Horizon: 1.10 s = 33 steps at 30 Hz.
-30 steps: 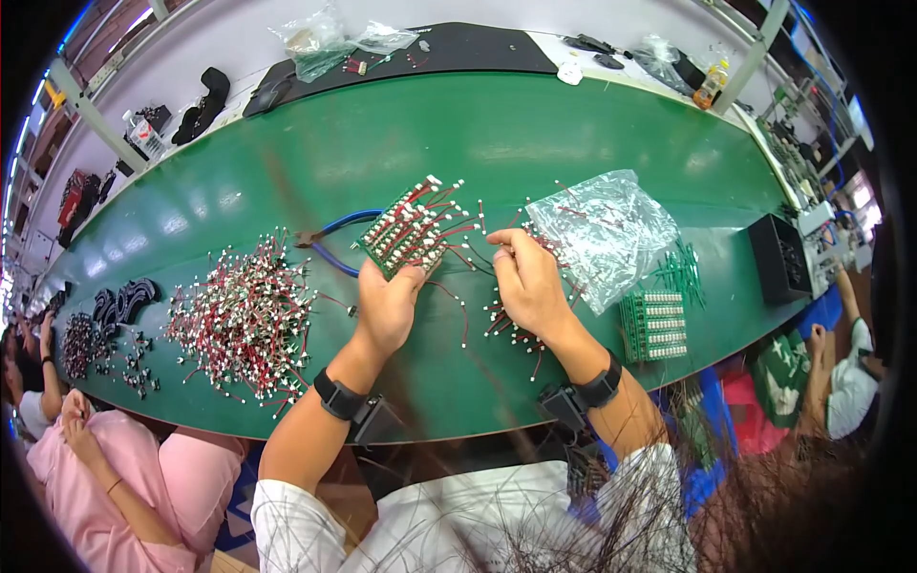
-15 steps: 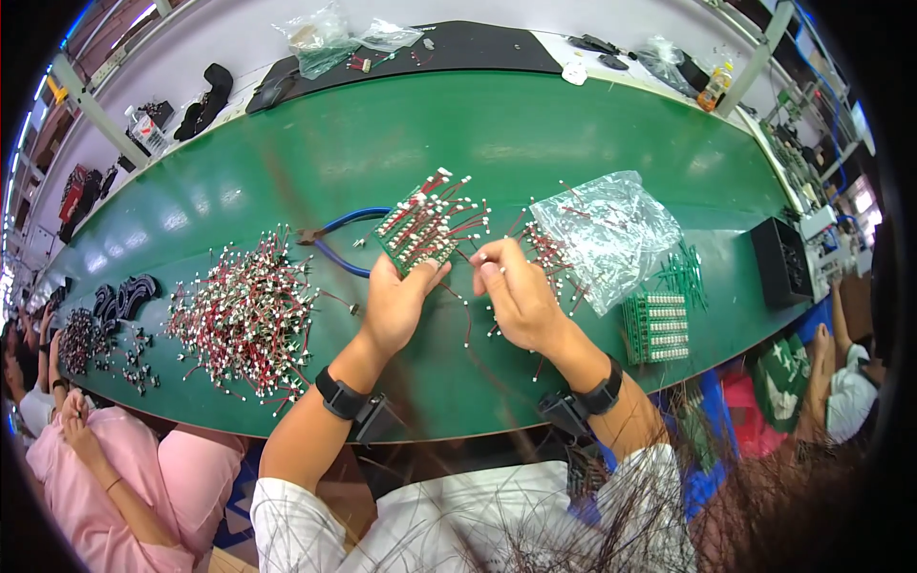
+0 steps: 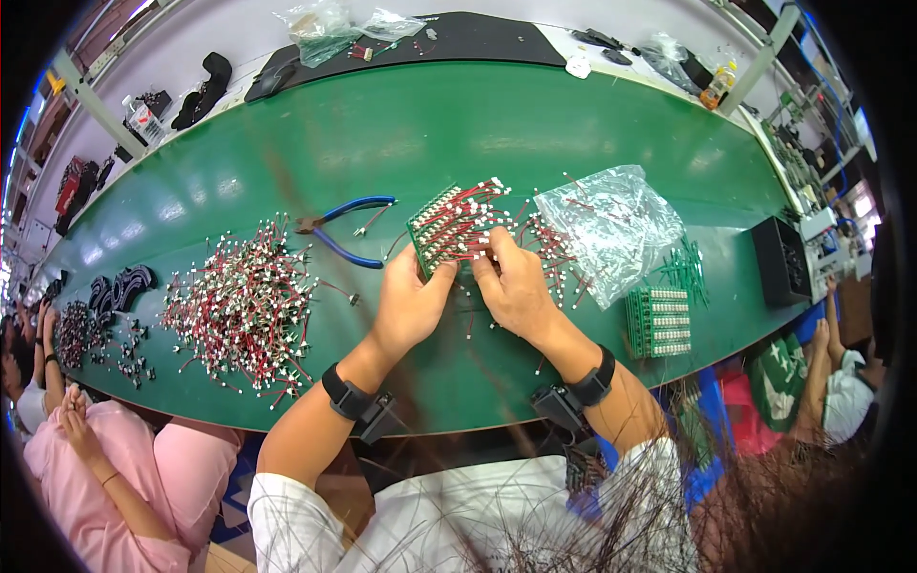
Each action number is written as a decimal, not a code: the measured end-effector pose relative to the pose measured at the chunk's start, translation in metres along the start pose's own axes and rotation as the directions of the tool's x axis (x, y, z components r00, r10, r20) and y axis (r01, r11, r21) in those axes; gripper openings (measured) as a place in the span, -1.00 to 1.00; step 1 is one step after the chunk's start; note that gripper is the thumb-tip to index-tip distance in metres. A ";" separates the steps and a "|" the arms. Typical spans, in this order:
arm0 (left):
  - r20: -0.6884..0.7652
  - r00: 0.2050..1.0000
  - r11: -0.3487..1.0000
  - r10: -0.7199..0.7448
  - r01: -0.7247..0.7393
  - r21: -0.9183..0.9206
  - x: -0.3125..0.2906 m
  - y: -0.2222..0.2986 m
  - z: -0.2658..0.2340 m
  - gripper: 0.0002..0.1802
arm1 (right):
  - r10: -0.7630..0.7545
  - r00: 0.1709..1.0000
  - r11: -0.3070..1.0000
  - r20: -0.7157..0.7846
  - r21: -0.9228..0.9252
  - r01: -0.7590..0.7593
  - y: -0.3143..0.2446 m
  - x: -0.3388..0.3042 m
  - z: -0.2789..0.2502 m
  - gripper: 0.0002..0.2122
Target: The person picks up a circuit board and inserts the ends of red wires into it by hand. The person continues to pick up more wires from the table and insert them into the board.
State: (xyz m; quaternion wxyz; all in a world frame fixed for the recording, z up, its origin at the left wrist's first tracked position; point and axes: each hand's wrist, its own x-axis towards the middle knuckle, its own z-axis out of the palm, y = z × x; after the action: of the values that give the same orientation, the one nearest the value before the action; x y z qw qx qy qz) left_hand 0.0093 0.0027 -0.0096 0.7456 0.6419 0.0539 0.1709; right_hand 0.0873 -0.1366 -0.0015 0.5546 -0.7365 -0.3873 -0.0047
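A green circuit board panel (image 3: pixel 426 239), covered in rows of white connectors with short red wires, is gripped at its lower edge by my left hand (image 3: pixel 413 301). The panel is tilted above the table, its wires pointing right. My right hand (image 3: pixel 516 296) is at the panel's lower right, thumb and forefinger pinched at the ends of the red wires; a white connector end shows by the fingertips. Blue-handled cutting pliers (image 3: pixel 346 252) lie spread on the table behind my left hand. A large heap of red wire leads with white connectors (image 3: pixel 244 310) lies to the left.
Right of my right hand, a clear plastic bag (image 3: pixel 616 239) lies beside more wire leads (image 3: pixel 546 239). Stacked green boards (image 3: pixel 659 323), green strips (image 3: pixel 683 272) and a black box (image 3: pixel 781 265) stand farther right. Black parts (image 3: pixel 129 286) lie far left; a person in pink (image 3: pixel 115 477) sits there.
The panel has shifted right and turned in my left hand. My right fingertips have come up to its wires; before, they were apart from it. More of the pliers shows.
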 end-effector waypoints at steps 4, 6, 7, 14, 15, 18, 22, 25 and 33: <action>0.014 1.000 0.999 0.021 -0.021 -0.043 0.001 0.001 0.003 -0.72 | -0.073 0.997 0.994 -0.006 -0.086 0.073 0.006 0.000 0.000 -0.90; 0.007 0.999 0.998 -0.048 0.048 -0.046 0.001 -0.001 0.003 -0.71 | -0.085 0.996 0.990 0.007 -0.111 0.085 0.006 0.000 0.000 -0.90; 0.007 0.999 0.998 -0.049 0.050 -0.046 0.000 -0.001 0.003 -0.71 | -0.099 0.995 0.986 0.019 -0.137 0.100 0.007 0.000 0.000 -0.90; 0.028 0.999 0.999 -0.029 0.030 -0.029 -0.002 0.000 0.005 -0.71 | -0.219 0.975 0.949 0.031 -0.227 0.220 0.012 -0.001 0.000 -0.87; 0.034 0.999 0.999 -0.025 0.026 -0.037 -0.002 -0.001 0.005 -0.71 | -0.213 0.976 0.945 0.039 -0.245 0.217 0.012 -0.001 0.000 -0.88; 0.031 0.999 1.000 -0.030 0.030 -0.008 -0.002 0.001 0.006 -0.70 | -0.220 0.974 0.933 0.055 -0.281 0.227 0.014 -0.004 -0.002 -0.88; 0.030 0.999 0.998 -0.018 0.019 -0.057 -0.002 -0.001 0.005 -0.69 | -0.280 0.959 0.918 0.043 -0.282 0.281 0.014 -0.002 0.000 -0.89; 0.010 0.999 0.998 -0.034 0.034 -0.045 -0.002 0.001 0.005 -0.69 | -0.210 0.976 0.932 0.051 -0.292 0.216 0.013 -0.004 -0.001 -0.89; 0.012 1.000 0.991 -0.014 0.012 0.132 -0.004 -0.006 0.003 -0.72 | -0.150 0.984 0.949 0.097 -0.266 0.171 0.006 0.000 -0.001 -0.91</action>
State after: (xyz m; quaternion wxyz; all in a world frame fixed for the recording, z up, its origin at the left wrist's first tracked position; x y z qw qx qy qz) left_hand 0.0071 -0.0022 -0.0152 0.7030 0.6905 0.0646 0.1579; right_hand 0.0912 -0.1378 -0.0058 0.4305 -0.7717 -0.4620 -0.0754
